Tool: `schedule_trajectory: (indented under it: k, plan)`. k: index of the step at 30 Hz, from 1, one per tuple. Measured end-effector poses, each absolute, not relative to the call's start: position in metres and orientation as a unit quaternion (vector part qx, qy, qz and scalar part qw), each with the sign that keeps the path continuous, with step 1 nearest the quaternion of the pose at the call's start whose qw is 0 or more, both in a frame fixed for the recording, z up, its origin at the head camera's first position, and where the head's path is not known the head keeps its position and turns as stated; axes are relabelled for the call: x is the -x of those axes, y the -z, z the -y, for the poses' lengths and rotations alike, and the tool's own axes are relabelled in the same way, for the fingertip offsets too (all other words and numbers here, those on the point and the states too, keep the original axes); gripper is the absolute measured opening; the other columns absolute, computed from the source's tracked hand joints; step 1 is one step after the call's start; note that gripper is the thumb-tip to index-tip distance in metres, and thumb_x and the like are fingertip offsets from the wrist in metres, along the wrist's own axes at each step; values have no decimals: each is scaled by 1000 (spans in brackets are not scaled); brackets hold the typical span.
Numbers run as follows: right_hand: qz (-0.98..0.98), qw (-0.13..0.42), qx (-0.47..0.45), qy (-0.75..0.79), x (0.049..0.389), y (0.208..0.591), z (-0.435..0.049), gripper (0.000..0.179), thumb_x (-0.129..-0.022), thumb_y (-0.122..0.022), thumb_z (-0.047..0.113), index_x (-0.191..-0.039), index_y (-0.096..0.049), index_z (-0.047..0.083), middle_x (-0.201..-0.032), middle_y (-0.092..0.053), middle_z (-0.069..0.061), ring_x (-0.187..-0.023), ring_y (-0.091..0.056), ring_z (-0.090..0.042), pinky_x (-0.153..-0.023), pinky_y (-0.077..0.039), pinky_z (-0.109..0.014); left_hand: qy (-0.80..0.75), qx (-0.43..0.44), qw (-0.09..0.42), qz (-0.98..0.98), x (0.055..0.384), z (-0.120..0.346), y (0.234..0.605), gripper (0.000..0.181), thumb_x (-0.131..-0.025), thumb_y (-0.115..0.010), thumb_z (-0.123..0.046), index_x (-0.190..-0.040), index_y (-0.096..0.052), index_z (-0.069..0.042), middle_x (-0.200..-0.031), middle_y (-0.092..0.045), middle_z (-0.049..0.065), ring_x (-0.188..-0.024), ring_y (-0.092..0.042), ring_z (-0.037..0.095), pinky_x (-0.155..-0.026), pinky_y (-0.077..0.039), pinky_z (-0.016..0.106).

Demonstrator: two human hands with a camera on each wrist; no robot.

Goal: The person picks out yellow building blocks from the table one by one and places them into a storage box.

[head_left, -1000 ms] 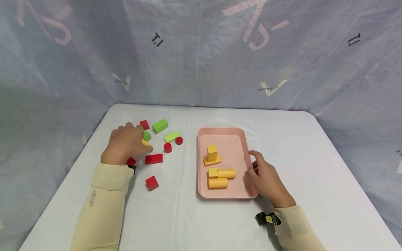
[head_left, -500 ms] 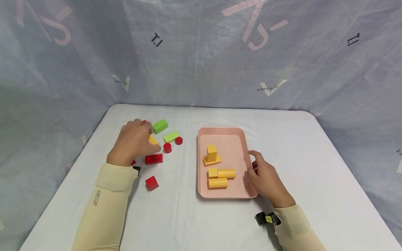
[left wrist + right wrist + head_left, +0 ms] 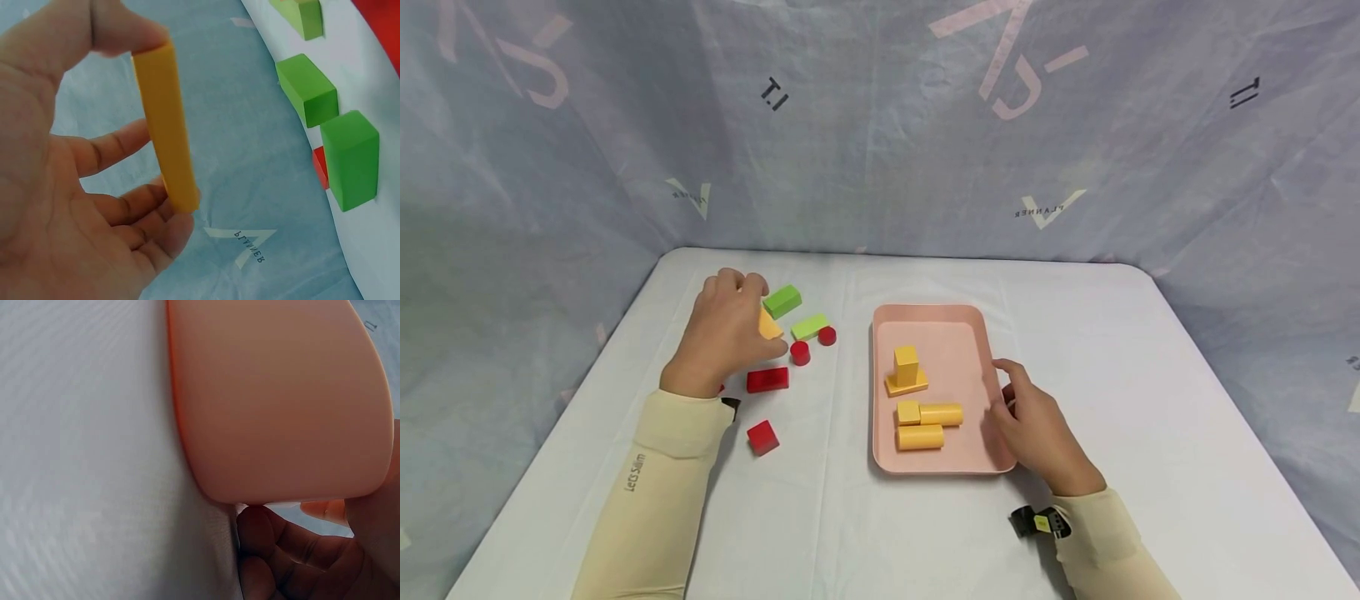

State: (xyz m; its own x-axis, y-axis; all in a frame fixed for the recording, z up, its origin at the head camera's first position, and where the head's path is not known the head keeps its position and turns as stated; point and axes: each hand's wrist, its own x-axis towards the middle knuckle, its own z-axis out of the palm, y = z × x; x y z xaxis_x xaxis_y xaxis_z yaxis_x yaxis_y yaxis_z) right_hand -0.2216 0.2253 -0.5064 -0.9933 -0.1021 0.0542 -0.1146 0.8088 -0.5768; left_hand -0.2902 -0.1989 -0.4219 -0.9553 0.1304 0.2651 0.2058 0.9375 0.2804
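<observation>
My left hand (image 3: 721,333) holds a flat yellow block (image 3: 164,128) by its ends, thumb on one end and fingertips on the other. In the head view it is over the left part of the table, partly hiding the blocks beneath. Two green blocks (image 3: 307,90) (image 3: 351,159) stand beyond it in the left wrist view. My right hand (image 3: 1037,433) grips the right edge of a pink tray (image 3: 973,333), the thumb at its rim and other fingers curled at the outer side. Inside the tray are a yellow cube (image 3: 908,412), two yellow cylinders (image 3: 942,414) (image 3: 921,437), and an upright yellow block (image 3: 906,365) on a flat yellow piece (image 3: 904,386).
Right of my left hand lie a light green block (image 3: 810,327) and two red cylinders (image 3: 800,353) (image 3: 827,336). Nearer me are a red rectangular block (image 3: 767,380) and a red cube (image 3: 763,437). A printed cloth (image 3: 865,150) hangs behind the white table (image 3: 850,533).
My left hand has moved slightly right and away from me, lifting the yellow block from among the other blocks. My right hand and the tray have stayed in place.
</observation>
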Motion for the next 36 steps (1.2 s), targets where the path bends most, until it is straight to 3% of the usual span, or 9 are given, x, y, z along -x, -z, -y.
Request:
schedule_trajectory:
  k: [6, 13, 20, 30, 36]
  plan:
    - [951, 9, -58, -302, 221, 505, -225, 56, -100, -53, 15, -154, -38, 16, -98, -66, -4, -74, -58, -16, -69, -50, -33, 129, 110, 144, 975, 292, 192, 421, 64, -65, -80, -30, -120, -59, -4, -120, -56, 20, -106, -50, 40, -92, -42, 56]
    - [951, 7, -57, -303, 221, 504, -224, 56, -100, -53, 15, -154, -37, 15, -98, -66, -4, -75, -59, -16, -70, -50, -33, 129, 131, 137, 973, 291, 183, 423, 58, -65, -81, -36, -112, -62, -8, -109, -59, 14, -97, -52, 34, -91, -41, 52]
    - [950, 4, -55, -308, 221, 504, -224, 57, -100, -53, 15, -154, -37, 16, -97, -66, -5, -75, -59, -17, -70, -50, -33, 155, 148, 151, 965, 289, 176, 423, 55, -69, -77, -33, -116, -63, -9, -117, -62, 13, -100, -53, 33, -91, -41, 51]
    - [951, 0, -51, -305, 220, 503, -226, 57, -100, -54, 16, -155, -37, 17, -98, -66, -4, -76, -59, -16, -70, -50, -33, 152, 187, 155, 958, 288, 163, 428, 48, -72, -73, -34, -112, -62, -9, -109, -63, 7, -95, -53, 29, -85, -42, 44]
    - [950, -2, -49, -308, 219, 503, -225, 57, -100, -54, 16, -155, -37, 18, -98, -66, -4, -76, -59, -16, -69, -50, -32, 152, 204, 163, 953, 285, 160, 427, 46, -72, -71, -32, -111, -59, -11, -114, -62, 6, -103, -53, 30, -93, -43, 48]
